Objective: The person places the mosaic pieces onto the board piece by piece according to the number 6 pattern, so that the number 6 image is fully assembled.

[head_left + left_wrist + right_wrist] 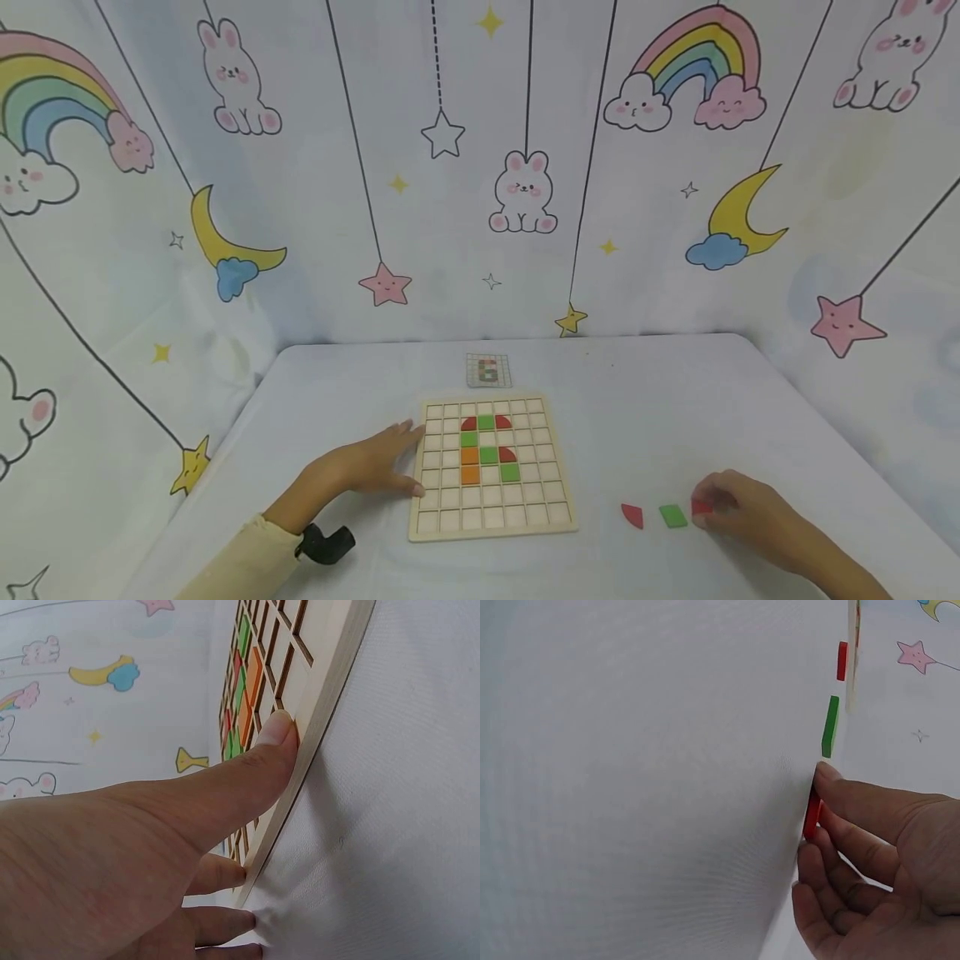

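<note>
A wooden grid board (pixel 491 521) lies on the table with several red, green and orange tiles set in its squares. My left hand (pixel 375 462) rests against the board's left edge, fingers spread; in the left wrist view the thumb (pixel 262 757) touches the frame. To the right of the board, my right hand (pixel 750 512) pinches a red tile (pixel 812 814) between thumb and fingers, low at the tabletop. Just left of that hand lie a green tile (pixel 672 516) and a red quarter-round tile (pixel 632 516).
A small pattern card (pixel 488 371) with a coloured figure on a grid lies behind the board. White cloth covers the table (pixel 645 392). A printed curtain (pixel 465 208) with rabbits, stars and rainbows hangs around the back and sides.
</note>
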A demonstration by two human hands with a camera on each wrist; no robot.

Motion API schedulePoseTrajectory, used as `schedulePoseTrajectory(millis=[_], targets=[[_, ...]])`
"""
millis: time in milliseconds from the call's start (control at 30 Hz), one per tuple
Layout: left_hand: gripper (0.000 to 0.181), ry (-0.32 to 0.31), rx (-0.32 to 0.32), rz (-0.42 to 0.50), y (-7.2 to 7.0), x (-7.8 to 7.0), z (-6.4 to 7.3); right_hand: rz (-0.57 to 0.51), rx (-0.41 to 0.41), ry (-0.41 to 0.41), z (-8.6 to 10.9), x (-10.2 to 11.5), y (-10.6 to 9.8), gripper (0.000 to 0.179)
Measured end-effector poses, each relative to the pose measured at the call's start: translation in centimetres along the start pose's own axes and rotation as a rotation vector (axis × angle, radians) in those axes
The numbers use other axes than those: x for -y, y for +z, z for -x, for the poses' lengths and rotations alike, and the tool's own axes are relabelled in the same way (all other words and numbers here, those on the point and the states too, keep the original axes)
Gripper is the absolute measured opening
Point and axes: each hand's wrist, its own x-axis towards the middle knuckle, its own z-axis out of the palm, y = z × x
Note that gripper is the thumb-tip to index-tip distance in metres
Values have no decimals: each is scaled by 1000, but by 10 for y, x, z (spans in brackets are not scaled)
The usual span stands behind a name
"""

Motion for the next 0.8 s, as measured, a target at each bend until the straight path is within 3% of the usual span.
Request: schedulePoseTrajectory(millis=[167, 333, 800], targets=[[105, -2, -2, 6, 1, 1, 0, 12, -11, 4, -3, 2, -1, 31], [105, 1, -1, 2, 0, 1, 0, 34, -43, -87, -6, 10, -3, 27], [104, -3, 1, 22, 0, 1, 0, -12, -25, -200, -39, 71, 9, 20]])
